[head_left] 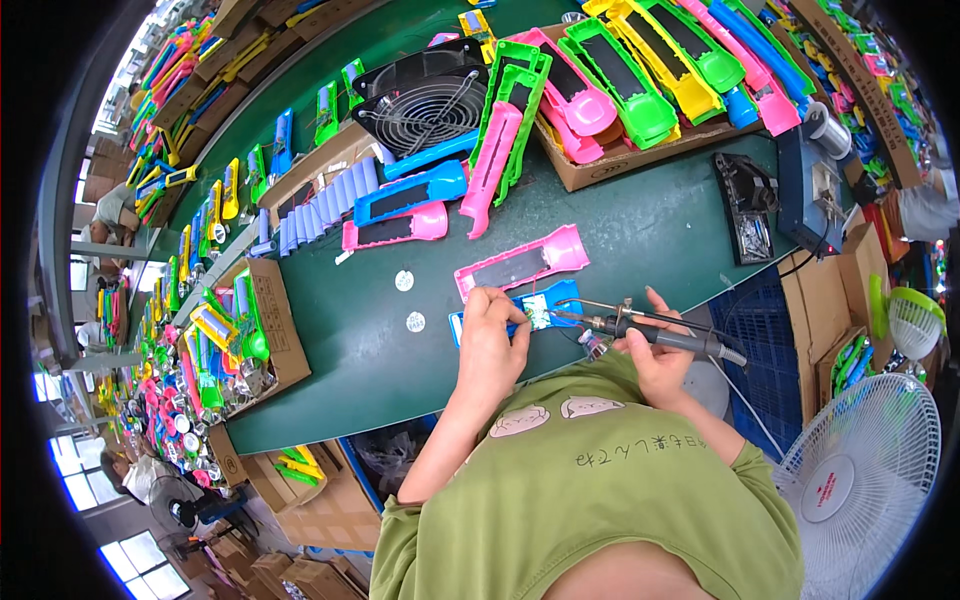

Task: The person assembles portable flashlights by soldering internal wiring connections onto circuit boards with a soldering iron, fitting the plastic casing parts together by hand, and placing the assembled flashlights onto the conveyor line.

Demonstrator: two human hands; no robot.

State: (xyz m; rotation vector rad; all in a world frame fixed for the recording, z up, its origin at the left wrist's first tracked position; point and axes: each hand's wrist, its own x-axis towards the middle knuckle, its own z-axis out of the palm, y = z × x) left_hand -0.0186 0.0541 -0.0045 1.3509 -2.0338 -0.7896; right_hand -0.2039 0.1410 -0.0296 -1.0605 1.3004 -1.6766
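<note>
On the green bench in front of me lies a blue plastic casing with a small circuit board in it. My right hand grips a soldering iron with a thin metal tube along it; its tip points at the board. Over the casing's left part, my left hand has its fingers closed; what they pinch is hidden. A small silvery round part sits by the casing's lower right. Just beyond it lies a pink casing with a dark panel.
A box of coloured casings stands at the back, beside a black metal-grilled fan. Lilac cylinders lie back left. The blue soldering station and a solder spool are at right. A white fan stands lower right.
</note>
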